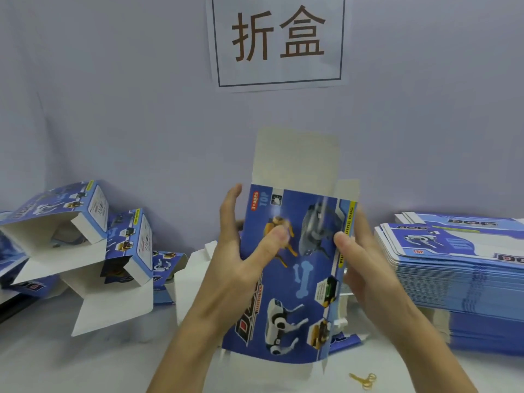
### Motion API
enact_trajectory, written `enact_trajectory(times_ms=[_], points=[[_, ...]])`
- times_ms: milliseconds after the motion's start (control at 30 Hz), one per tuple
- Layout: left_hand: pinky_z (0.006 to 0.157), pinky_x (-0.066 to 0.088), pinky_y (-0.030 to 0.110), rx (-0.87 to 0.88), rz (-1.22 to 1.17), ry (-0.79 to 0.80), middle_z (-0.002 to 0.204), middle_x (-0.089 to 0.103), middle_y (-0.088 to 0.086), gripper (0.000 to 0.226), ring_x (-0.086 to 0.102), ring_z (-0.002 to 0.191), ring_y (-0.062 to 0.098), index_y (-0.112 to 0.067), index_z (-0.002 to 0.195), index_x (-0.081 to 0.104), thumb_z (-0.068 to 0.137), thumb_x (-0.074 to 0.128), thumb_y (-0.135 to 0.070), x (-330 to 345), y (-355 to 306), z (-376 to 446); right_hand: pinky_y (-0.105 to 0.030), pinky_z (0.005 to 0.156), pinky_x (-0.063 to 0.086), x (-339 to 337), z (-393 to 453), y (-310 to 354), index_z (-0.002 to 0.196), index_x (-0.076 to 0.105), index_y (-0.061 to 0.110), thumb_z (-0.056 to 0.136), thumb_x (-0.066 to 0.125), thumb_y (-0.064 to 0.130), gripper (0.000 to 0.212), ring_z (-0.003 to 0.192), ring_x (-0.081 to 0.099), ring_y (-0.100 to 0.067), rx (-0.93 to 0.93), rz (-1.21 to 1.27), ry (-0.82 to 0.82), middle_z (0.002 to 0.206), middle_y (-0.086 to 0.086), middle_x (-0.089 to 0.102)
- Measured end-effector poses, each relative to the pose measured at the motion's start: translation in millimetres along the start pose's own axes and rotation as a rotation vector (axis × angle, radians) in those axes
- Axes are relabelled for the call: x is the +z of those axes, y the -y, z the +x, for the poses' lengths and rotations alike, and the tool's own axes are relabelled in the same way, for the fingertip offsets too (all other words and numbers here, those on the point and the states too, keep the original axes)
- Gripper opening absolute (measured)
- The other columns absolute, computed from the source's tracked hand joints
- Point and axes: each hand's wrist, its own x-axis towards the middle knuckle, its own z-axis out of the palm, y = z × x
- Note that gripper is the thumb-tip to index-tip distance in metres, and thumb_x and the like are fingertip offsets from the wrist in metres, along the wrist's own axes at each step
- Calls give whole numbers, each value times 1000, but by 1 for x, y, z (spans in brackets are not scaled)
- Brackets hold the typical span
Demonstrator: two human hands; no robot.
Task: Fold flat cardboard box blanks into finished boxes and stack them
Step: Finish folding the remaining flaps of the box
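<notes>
White tabletop (85,364) under a pale wall. Both hands clamp one blue printed box blank (292,279) upright at centre: left hand (241,251) thumb pressed on its glossy face, right hand (360,259) curled round its edge. Folded boxes (85,236) left, flat stack (459,265) right.

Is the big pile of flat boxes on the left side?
No, the stack of flat blanks sits on the right, while folded boxes lie on the left.
</notes>
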Motion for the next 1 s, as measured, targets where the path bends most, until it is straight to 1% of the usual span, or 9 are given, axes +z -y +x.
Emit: enact_trajectory(times_ms=[100,233,333,433,600,767,867,933,1000], points=[[88,59,40,15,-52,-9,116,71,-12,46,70,108,17,-51,132,39,90,41,-70,14,11,-1,-36,100,54,9,0,-1,145,42,40,92,54,45,55,129,58,-15,-78,23,-27,138,9,60],[67,60,33,-37,-252,-54,100,75,2,8,75,89,26,-40,99,52,95,55,-46,17,21,-3,-41,95,57,9,1,0,146,37,43,88,57,48,61,124,61,-15,-103,-80,-149,133,12,63],[74,61,33,22,-281,-48,121,70,-8,44,71,105,20,-59,129,42,93,49,-33,8,18,1,-53,105,48,11,-1,0,148,28,55,86,59,45,69,133,54,-16,-101,-105,-153,144,13,54],[106,46,52,88,-156,-13,144,54,-10,52,55,131,22,-46,146,38,95,45,-39,8,12,4,-52,104,50,18,1,0,145,40,44,90,56,37,59,123,62,-13,-128,-100,-129,132,11,64],[71,57,53,50,-120,-145,89,66,19,37,68,78,35,-26,96,62,92,45,-58,16,7,-3,-24,79,58,25,5,9,116,65,16,79,53,79,74,97,73,-9,-111,35,-129,99,6,77],[65,55,43,0,-185,-150,84,59,22,40,66,71,29,-10,82,58,86,52,-49,12,-1,1,-41,57,44,28,4,19,75,53,14,87,49,40,29,67,50,-28,-73,74,-270,67,-13,47],[53,52,36,48,-185,-92,76,59,20,35,63,59,26,-12,87,56,76,53,-45,9,-6,3,-25,48,38,27,3,21,104,57,37,79,42,33,29,52,41,-11,-39,149,-278,56,7,36],[52,56,34,12,-269,-95,88,70,-3,29,72,67,25,-44,109,62,83,54,-36,9,-7,3,-16,43,33,27,2,21,132,44,47,79,42,31,55,46,30,-3,-26,181,-262,54,13,29],[52,57,27,14,-296,-106,84,70,-24,39,74,72,20,-59,119,53,98,46,-27,9,-6,3,-19,47,36,29,2,22,131,53,47,80,43,31,54,49,32,-9,-33,211,-213,56,9,26]])
